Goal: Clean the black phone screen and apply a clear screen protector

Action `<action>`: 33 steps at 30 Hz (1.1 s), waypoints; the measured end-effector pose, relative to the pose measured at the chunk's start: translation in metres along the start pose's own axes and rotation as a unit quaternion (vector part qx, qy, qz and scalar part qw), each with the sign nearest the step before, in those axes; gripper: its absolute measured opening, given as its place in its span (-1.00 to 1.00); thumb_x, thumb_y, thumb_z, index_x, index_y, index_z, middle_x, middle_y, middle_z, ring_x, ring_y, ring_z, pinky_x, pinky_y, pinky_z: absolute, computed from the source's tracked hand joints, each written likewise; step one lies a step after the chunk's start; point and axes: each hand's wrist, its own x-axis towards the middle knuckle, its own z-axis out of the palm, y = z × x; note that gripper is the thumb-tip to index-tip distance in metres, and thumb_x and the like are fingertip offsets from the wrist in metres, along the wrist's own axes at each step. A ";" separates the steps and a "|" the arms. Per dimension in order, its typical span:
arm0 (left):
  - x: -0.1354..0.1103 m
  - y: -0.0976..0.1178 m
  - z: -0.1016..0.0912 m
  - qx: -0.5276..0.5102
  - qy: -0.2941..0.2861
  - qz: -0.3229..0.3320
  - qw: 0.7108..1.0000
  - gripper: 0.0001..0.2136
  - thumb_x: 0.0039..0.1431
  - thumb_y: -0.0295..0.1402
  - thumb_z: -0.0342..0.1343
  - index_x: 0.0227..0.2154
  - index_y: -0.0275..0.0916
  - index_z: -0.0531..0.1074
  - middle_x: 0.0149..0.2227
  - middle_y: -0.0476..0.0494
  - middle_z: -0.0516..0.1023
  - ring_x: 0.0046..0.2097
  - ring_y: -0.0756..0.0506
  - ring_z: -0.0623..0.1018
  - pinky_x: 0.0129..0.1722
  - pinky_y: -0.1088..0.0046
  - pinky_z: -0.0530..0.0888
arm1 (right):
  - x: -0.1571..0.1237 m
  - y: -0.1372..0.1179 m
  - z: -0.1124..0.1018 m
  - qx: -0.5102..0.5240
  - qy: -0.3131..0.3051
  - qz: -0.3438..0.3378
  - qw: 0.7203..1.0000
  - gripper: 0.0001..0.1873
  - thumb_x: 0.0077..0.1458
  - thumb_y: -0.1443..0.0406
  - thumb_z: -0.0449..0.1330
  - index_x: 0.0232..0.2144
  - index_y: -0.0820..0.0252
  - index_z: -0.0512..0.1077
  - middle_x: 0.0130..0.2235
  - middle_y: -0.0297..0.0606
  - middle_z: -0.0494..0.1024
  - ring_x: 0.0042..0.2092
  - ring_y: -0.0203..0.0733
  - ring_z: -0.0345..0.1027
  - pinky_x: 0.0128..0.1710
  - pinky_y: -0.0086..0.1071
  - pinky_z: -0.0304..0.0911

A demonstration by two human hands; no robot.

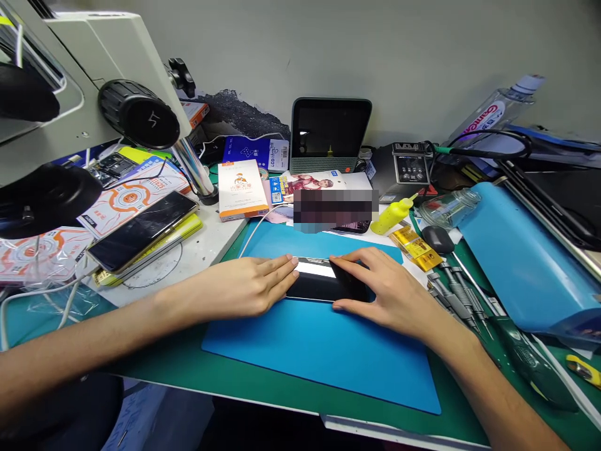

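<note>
Black phone (pixel 319 287) lies on a blue mat (pixel 319 351), toward 12 o'clock of the mat's centre, the left hand (pixel 256 285) open with straight fingers over the phone's 9 o'clock end, the right hand (pixel 389 288) gripping its edges at 3 o'clock. Uneven pressure could crack the glass; a loosened grip could send it skidding toward the screwdrivers (pixel 456 293), also at 3 o'clock.

Glossy, glass-smooth phone (pixel 310 287), matt, rubbery-looking mat (pixel 319 357), shiny metal post (pixel 191 164)
</note>
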 end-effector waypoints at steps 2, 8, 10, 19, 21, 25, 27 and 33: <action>-0.002 0.000 0.002 0.015 0.004 0.008 1.000 -0.65 0.44 -0.56 -0.01 0.19 -0.47 0.46 0.25 -0.48 0.51 0.26 -0.29 0.56 0.17 0.26 0.58 | 0.001 0.000 0.000 0.001 0.001 -0.001 1.000 -0.33 0.23 -0.01 0.33 0.26 0.19 0.41 0.03 -0.02 0.55 0.02 0.10 0.46 -0.01 0.00 0.47; -0.004 0.001 0.007 0.020 0.053 0.008 0.998 -0.66 0.44 -0.55 0.03 0.19 -0.54 0.46 0.22 -0.53 0.53 0.25 -0.31 0.57 0.22 0.25 0.55 | 0.001 0.001 0.001 0.000 0.002 0.002 1.000 -0.33 0.22 -0.02 0.34 0.26 0.16 0.42 0.03 -0.02 0.55 0.02 0.11 0.47 0.00 -0.01 0.46; -0.005 0.002 0.007 0.045 0.048 0.017 0.998 -0.66 0.43 -0.58 0.00 0.18 -0.54 0.47 0.22 -0.52 0.53 0.23 -0.32 0.58 0.20 0.24 0.57 | 0.000 0.001 0.002 0.000 0.003 0.002 1.000 -0.33 0.23 -0.02 0.34 0.27 0.14 0.41 0.04 -0.02 0.56 0.03 0.12 0.46 0.00 0.00 0.46; -0.005 0.002 0.005 0.080 0.030 0.022 0.996 -0.63 0.44 -0.59 -0.04 0.21 -0.54 0.45 0.24 -0.48 0.52 0.24 -0.31 0.58 0.19 0.23 0.58 | 0.000 0.001 0.002 -0.007 0.001 -0.006 1.000 -0.33 0.25 -0.03 0.31 0.26 0.20 0.41 0.03 -0.01 0.55 0.03 0.10 0.45 0.00 -0.03 0.45; -0.005 0.002 0.005 0.080 0.033 0.020 0.996 -0.64 0.44 -0.58 -0.04 0.20 -0.52 0.46 0.24 -0.46 0.53 0.24 -0.29 0.58 0.21 0.24 0.57 | 0.001 0.001 0.001 -0.008 0.001 -0.005 1.000 -0.33 0.26 -0.03 0.30 0.26 0.21 0.41 0.03 -0.01 0.54 0.02 0.10 0.45 -0.01 -0.04 0.45; -0.005 0.002 0.005 0.075 0.037 0.015 0.996 -0.64 0.44 -0.57 -0.04 0.20 -0.51 0.46 0.23 -0.45 0.53 0.24 -0.29 0.58 0.21 0.25 0.56 | 0.000 0.001 0.002 -0.009 0.000 -0.007 1.000 -0.33 0.26 -0.02 0.31 0.26 0.23 0.40 0.03 -0.01 0.54 0.02 0.09 0.45 -0.01 -0.05 0.44; -0.005 0.002 0.006 0.073 0.038 0.015 0.996 -0.64 0.44 -0.57 -0.04 0.21 -0.52 0.46 0.24 -0.45 0.53 0.24 -0.29 0.58 0.21 0.25 0.56 | 0.000 0.002 0.003 -0.010 0.001 -0.007 1.000 -0.32 0.26 -0.02 0.31 0.27 0.23 0.40 0.03 -0.01 0.54 0.02 0.09 0.45 0.00 -0.06 0.44; -0.007 0.001 0.007 0.064 0.034 0.011 0.997 -0.63 0.46 -0.57 -0.05 0.22 -0.51 0.44 0.25 -0.45 0.52 0.26 -0.29 0.56 0.21 0.25 0.56 | -0.001 0.003 0.003 -0.009 0.008 -0.003 1.000 -0.32 0.24 -0.03 0.32 0.25 0.23 0.42 0.01 -0.01 0.54 0.01 0.09 0.45 -0.01 -0.05 0.44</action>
